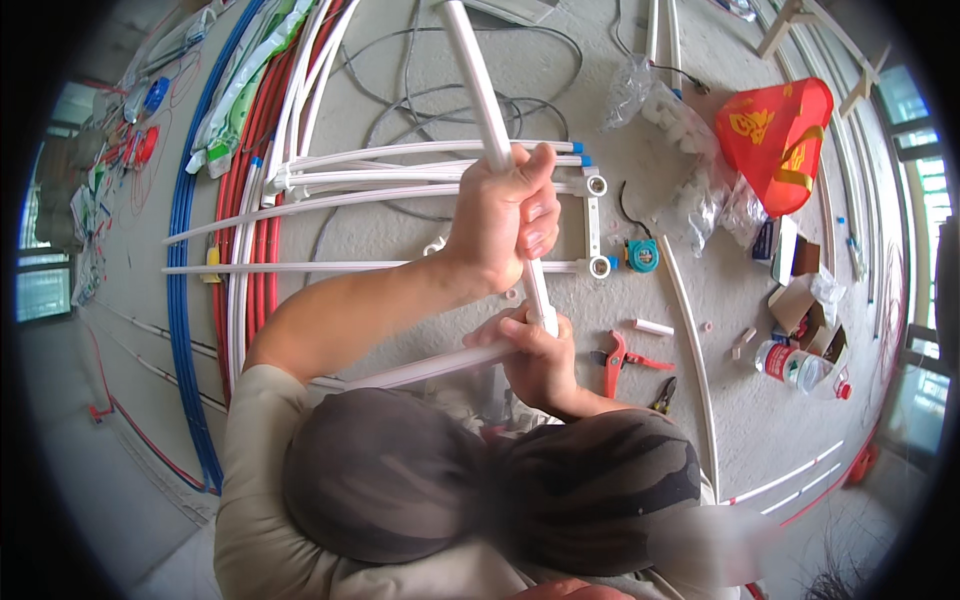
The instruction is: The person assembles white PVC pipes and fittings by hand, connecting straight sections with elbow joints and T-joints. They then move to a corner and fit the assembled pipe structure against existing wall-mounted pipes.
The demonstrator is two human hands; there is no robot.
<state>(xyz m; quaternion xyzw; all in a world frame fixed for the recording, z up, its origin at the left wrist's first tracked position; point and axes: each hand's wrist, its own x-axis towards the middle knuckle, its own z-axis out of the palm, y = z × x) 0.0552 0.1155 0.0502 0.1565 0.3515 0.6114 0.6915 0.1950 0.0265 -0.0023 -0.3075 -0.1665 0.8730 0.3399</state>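
My left hand (505,215) is wrapped round a white plastic pipe (478,80), which slants up and away toward the top of the head view. Below that fist the pipe runs down to a joint at my right hand (540,360). My right hand is closed round this joint, and its fingers partly hide the fitting. From there a second white pipe (420,371) stretches left, low across my lap. My camouflage-patterned knees (390,480) are close beneath it.
White pipes with a bracketed fitting (592,228) lie beyond my hands. To the right are a teal tape measure (642,256), red pipe cutters (618,365), pliers (664,395), a water bottle (800,368) and a red bag (775,140). Blue pipes (186,260) line the left.
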